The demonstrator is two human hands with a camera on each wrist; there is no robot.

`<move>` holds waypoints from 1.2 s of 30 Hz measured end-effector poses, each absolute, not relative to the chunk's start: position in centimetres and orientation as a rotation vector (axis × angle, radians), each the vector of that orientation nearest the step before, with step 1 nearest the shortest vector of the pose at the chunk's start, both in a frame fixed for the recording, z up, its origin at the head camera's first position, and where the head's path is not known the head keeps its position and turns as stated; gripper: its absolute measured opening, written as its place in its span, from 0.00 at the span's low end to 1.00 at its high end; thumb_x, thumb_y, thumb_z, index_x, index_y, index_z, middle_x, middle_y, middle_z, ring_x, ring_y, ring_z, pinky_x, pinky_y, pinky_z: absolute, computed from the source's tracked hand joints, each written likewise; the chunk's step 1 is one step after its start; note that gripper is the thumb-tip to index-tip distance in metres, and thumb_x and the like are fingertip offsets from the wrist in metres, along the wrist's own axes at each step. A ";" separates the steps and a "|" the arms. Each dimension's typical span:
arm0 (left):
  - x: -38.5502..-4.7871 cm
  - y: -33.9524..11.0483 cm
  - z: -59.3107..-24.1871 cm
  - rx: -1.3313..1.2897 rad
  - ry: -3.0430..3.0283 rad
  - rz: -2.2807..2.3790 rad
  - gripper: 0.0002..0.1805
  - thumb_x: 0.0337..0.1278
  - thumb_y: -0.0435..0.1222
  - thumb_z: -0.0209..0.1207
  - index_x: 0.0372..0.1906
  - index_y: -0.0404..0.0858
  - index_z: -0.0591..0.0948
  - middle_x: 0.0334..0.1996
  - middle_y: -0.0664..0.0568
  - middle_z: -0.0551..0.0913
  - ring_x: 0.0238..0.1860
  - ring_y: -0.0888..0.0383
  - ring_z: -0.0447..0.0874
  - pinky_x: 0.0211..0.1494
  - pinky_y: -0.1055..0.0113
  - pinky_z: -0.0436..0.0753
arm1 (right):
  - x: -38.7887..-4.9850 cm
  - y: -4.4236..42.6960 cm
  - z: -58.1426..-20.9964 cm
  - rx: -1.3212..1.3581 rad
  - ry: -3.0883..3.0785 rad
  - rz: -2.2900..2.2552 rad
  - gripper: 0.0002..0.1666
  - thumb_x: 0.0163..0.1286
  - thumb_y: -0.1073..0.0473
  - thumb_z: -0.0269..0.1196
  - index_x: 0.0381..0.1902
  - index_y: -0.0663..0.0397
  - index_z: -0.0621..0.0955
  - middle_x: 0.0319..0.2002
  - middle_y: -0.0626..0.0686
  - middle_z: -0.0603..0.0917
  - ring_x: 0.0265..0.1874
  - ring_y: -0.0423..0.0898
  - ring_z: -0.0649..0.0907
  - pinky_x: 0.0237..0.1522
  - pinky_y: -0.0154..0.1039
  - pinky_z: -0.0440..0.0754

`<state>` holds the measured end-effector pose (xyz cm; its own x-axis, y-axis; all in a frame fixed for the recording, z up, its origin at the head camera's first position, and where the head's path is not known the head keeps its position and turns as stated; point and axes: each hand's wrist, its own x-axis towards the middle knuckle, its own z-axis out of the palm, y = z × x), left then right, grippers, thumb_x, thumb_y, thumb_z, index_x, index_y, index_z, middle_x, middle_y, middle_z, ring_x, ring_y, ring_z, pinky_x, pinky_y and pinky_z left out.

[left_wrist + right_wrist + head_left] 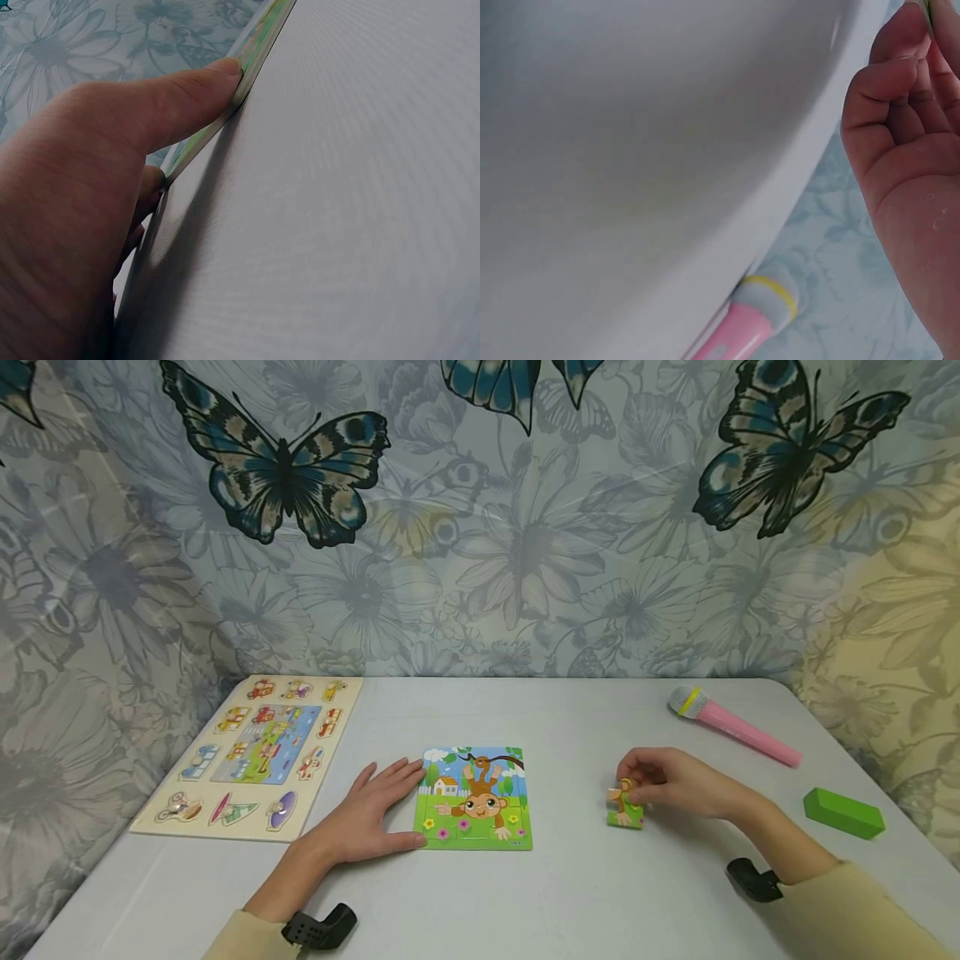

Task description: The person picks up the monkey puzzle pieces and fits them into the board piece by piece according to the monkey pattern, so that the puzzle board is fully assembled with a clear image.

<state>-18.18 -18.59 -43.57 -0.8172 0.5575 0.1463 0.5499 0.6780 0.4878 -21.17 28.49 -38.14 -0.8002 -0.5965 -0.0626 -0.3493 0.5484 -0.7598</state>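
Note:
A square monkey jigsaw puzzle (pixel 480 806) lies flat at the middle of the white table. My left hand (pixel 360 818) rests at its left edge, fingers stretched out, with the thumb touching the lower left corner; in the left wrist view the thumb (pixel 187 97) lies along the puzzle's edge. To the right of the puzzle, my right hand (pixel 675 783) pinches a small puzzle piece (pixel 624 817), printed green with part of a brown monkey, between thumb and fingers. Only a sliver of that piece shows in the right wrist view, at the fingertips.
A cream wooden board (pixel 225 839) with vehicle and toy pictures lies at the left. At the right back is a pink toy microphone (pixel 750 735), with a green block (pixel 843 812) nearer the right edge. Flowered cloth with butterflies (pixel 525 552) hangs behind the table (pixel 555 902).

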 end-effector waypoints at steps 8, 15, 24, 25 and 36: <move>-18.2 -18.6 -43.6 0.941 2.863 0.819 0.50 0.54 0.60 0.66 0.76 0.36 0.66 0.76 0.48 0.63 0.78 0.45 0.52 0.75 0.38 0.42 | -21.5 26.5 -38.1 -0.807 2.452 -1.158 0.12 0.67 0.63 0.70 0.44 0.59 0.79 0.34 0.50 0.79 0.34 0.43 0.78 0.35 0.32 0.77; -18.2 -18.7 -43.7 0.929 2.866 0.808 0.50 0.54 0.60 0.66 0.76 0.36 0.66 0.77 0.48 0.62 0.78 0.46 0.51 0.75 0.38 0.42 | -21.6 24.5 -37.9 -0.803 2.445 -1.182 0.12 0.67 0.63 0.70 0.44 0.58 0.79 0.33 0.50 0.79 0.34 0.44 0.78 0.35 0.32 0.78; -18.3 -18.8 -43.7 0.933 2.871 0.808 0.51 0.54 0.60 0.66 0.76 0.36 0.66 0.76 0.48 0.62 0.78 0.46 0.51 0.75 0.38 0.42 | -22.0 21.2 -37.9 -0.816 2.459 -1.169 0.11 0.66 0.65 0.70 0.43 0.57 0.79 0.33 0.50 0.78 0.33 0.47 0.77 0.34 0.33 0.78; -18.3 -18.8 -43.7 0.933 2.872 0.809 0.51 0.54 0.60 0.66 0.76 0.36 0.66 0.76 0.48 0.62 0.78 0.46 0.51 0.75 0.38 0.42 | -22.0 20.7 -37.9 -0.820 2.457 -1.165 0.10 0.66 0.65 0.70 0.43 0.57 0.79 0.33 0.50 0.78 0.34 0.47 0.77 0.34 0.33 0.78; -18.2 -18.7 -43.6 0.945 2.868 0.805 0.50 0.55 0.60 0.65 0.76 0.35 0.66 0.76 0.47 0.63 0.78 0.45 0.52 0.75 0.37 0.43 | -21.9 16.3 -38.5 -0.917 2.358 -1.181 0.10 0.66 0.67 0.69 0.42 0.57 0.79 0.31 0.48 0.79 0.31 0.44 0.77 0.32 0.34 0.77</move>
